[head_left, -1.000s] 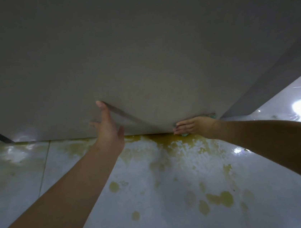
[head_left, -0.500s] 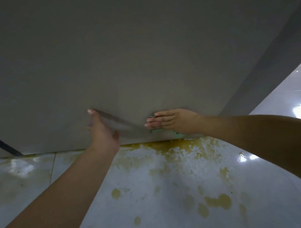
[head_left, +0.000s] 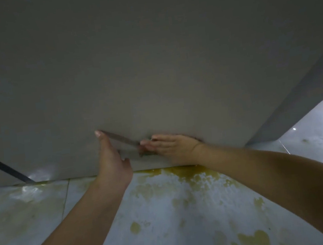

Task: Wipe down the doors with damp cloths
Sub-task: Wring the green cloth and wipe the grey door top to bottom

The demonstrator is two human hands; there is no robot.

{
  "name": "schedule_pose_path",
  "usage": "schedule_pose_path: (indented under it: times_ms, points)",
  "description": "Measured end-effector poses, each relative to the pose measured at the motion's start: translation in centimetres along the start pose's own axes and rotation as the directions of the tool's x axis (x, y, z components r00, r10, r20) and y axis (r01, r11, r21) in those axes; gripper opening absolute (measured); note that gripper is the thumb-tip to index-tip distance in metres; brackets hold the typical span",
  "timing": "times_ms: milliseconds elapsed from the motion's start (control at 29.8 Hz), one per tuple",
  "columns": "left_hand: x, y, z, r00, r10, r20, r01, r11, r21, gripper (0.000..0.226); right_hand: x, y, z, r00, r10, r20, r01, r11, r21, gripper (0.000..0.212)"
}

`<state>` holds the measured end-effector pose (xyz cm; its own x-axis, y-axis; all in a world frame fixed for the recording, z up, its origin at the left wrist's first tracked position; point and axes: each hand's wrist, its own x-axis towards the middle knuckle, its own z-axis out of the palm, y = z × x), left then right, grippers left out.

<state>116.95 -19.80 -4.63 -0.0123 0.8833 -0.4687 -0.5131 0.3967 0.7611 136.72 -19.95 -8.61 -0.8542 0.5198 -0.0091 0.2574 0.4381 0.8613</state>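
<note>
The right hand [head_left: 172, 145] pressed a green cloth [head_left: 147, 153], mostly hidden beneath straight fingers, flat against the grey door [head_left: 150, 63] low down. The left hand [head_left: 110, 160] rested beside it, fingers straight.

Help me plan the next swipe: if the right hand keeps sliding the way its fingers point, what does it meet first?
Probably the left hand, braced against the door just beyond the right hand fingertips; the gap looks small.

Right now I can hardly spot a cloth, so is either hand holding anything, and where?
The right hand presses a green cloth flat against the door, only the cloth's edge showing. The left hand holds nothing.
</note>
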Motion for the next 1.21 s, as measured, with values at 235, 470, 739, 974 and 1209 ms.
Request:
schedule_pose_path:
  times_ms: [235, 470, 739, 974, 1209]
  points:
    - [0.2, 0.0, 0.9, 0.993, -0.062, -0.103, 0.055, 0.996, -0.076, 0.074, -4.6, 0.1, 0.4, 0.958, -0.233, 0.168, 0.215, 0.97, 0.116, 0.056]
    - [0.0, -0.5, 1.1, 0.987, -0.072, -0.144, 0.067, 0.997, -0.035, 0.076, -8.2, 3.7, -1.5, 0.957, 0.289, -0.018, -0.287, 0.956, 0.058, 0.073]
    - [-0.2, -3.6, 1.0, 0.996, -0.035, -0.087, 0.035, 0.999, -0.009, 0.094, -2.0, -0.2, 1.1, 0.995, -0.093, 0.017, 0.091, 0.991, 0.099, 0.051]
    - [0.0, -5.7, 1.9, 0.992, -0.059, -0.112, 0.056, 0.998, -0.032, 0.107, -6.3, -3.3, 3.6, 0.778, -0.548, 0.308, 0.575, 0.818, 0.004, 0.059]
    - [0.7, -6.6, 1.7, 0.979, -0.114, -0.168, 0.113, 0.993, -0.013, 0.108, -13.2, -2.8, 5.1, 0.623, -0.636, 0.455, 0.602, 0.761, 0.24, 0.058]
